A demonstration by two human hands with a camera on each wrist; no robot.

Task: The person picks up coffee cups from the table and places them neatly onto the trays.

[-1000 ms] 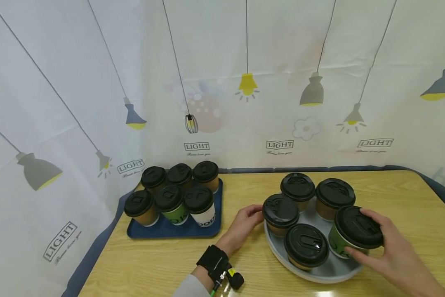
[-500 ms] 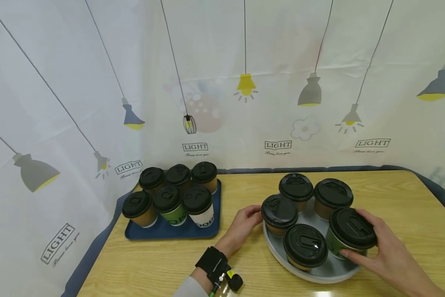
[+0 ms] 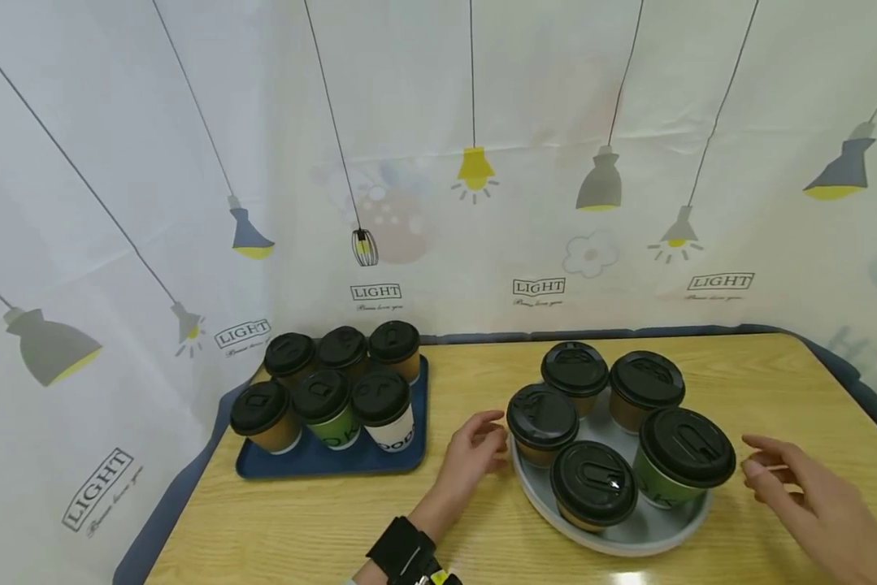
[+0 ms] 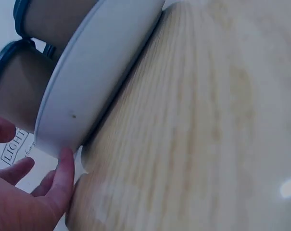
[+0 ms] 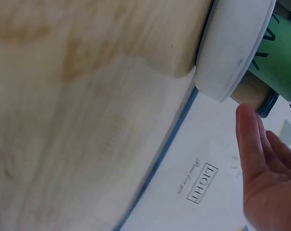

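A round grey tray (image 3: 548, 516) holds several lidded paper coffee cups. The green coffee cup (image 3: 665, 479), with a black lid, stands upright at its right side. My right hand (image 3: 811, 496) is just right of that cup, apart from it, fingers loosely bent and holding nothing. At the tray's left side is my left hand (image 3: 471, 459), beside a brown coffee cup (image 3: 540, 455). In the left wrist view a fingertip of the left hand (image 4: 34, 197) is close to the tray's side wall (image 4: 87, 82); whether it touches, I cannot tell.
On the left a blue rectangular tray (image 3: 328, 465) carries several lidded cups in two rows, including a white cup (image 3: 394, 435) and another green cup (image 3: 336, 431). Behind the wooden table (image 3: 467, 366) hangs a pale curtain (image 3: 423, 106) printed with lamps.
My right hand has let go of the green cup and drawn away to the right. The cup stands on the round tray. My left hand has backed slightly away from the tray's edge.
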